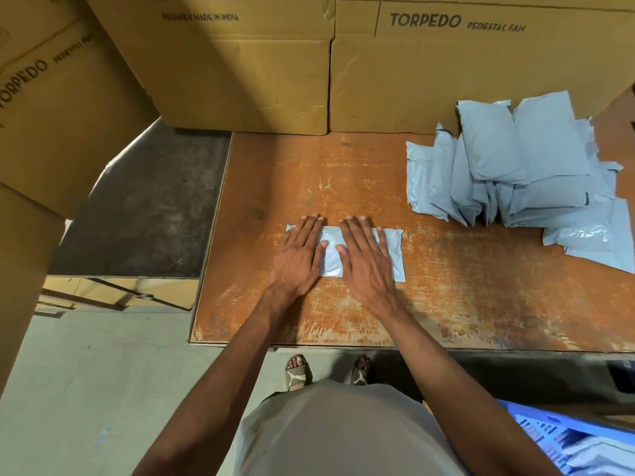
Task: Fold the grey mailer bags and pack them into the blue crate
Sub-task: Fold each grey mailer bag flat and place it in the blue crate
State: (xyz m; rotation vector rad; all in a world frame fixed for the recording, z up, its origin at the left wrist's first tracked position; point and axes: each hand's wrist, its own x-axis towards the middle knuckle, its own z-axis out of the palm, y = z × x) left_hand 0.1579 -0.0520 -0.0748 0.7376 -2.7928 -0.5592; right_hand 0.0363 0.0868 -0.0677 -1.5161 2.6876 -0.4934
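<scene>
A warehouse or stockroom packing station. Large brown corrugated cardboard cartons [240, 63] printed "TORPEDO PEDESTAL FAN" are stacked behind and beside a worn orange-brown wooden worktable [446, 304]; the bare concrete floor [86, 389] and a blue plastic crate [567, 438] lie below.

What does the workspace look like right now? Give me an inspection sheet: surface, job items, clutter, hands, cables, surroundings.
Surface: worn orange-brown table top, scuffed and scratched.
Job's things: one grey mailer bag lies flat near the table's front; a pile of grey mailer bags sits at the right rear; the blue crate is low at the right, below table level, with grey bags inside.
Clutter: nothing seen.
Grippers: left hand and right hand press flat on the bag, fingers straight.
Cables: nothing seen.
Surroundings: cardboard boxes marked TORPEDO PEDESTAL FAN stand behind and to the left; concrete floor below.
</scene>
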